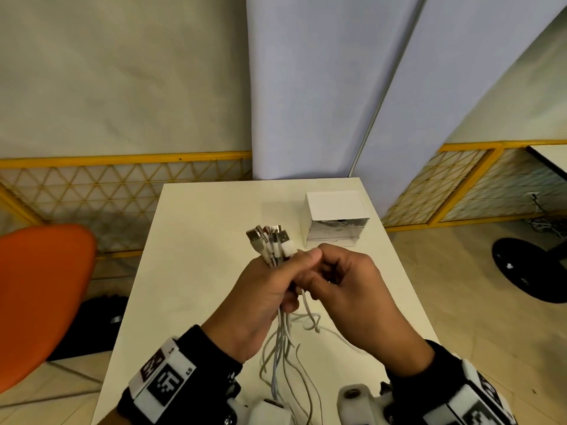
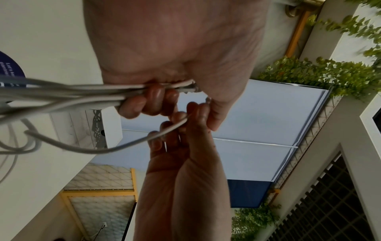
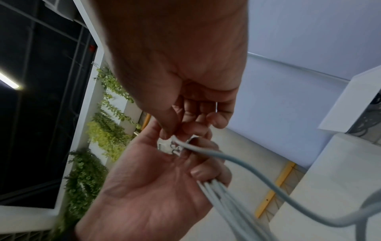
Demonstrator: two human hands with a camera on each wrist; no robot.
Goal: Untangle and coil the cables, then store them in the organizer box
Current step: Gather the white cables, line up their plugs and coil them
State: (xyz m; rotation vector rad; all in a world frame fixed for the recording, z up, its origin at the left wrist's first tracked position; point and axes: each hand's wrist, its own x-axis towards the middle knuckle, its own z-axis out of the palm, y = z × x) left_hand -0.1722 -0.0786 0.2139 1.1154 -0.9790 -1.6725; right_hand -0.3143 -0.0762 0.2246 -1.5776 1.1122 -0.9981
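My left hand [image 1: 270, 286] grips a bundle of several white cables [image 1: 271, 243] just below their plugs, which fan out above the fist. The loose lengths [image 1: 282, 357] hang down to the white table [image 1: 190, 271]. My right hand [image 1: 340, 280], pressed close against the left, pinches a single white cable [image 2: 128, 144] between thumb and fingers. That cable [image 3: 257, 172] loops away toward the table. In the left wrist view the bundle [image 2: 72, 91] runs under my curled left fingers [image 2: 148, 101]. The white organizer box [image 1: 333, 219] with clear drawers stands beyond the hands.
An orange chair [image 1: 40, 296] stands left of the table. A yellow mesh fence [image 1: 122, 191] and pale curtains [image 1: 306, 87] lie behind it. A black round base [image 1: 527, 268] sits on the floor at right.
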